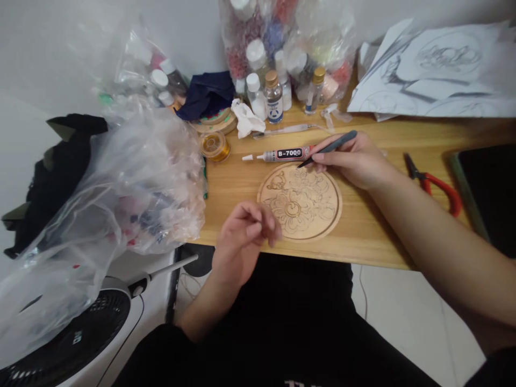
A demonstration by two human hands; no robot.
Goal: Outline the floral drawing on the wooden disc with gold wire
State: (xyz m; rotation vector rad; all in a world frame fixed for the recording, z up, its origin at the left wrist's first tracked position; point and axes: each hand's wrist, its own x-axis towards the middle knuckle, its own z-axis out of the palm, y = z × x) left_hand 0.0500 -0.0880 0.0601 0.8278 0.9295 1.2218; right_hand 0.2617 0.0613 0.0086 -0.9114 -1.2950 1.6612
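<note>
In the head view, my right hand grips dark tweezers, their pointed tip over the upper part of a round wooden board. Fine lines of a flower pattern cover the board, and a figure at its upper left is outlined more heavily. My left hand is held at the board's lower left edge, thumb and fingers drawn into a pinch; whatever is between them is too small to make out. Just behind the board lies a B-7000 glue tube, its white cap off beside the nozzle.
A spool of golden wire and a pen-like tool lie behind. Small bottles and filled bags line the wall. Red-handled pliers and a dark tablet are at right. Plastic bags and a fan are at left.
</note>
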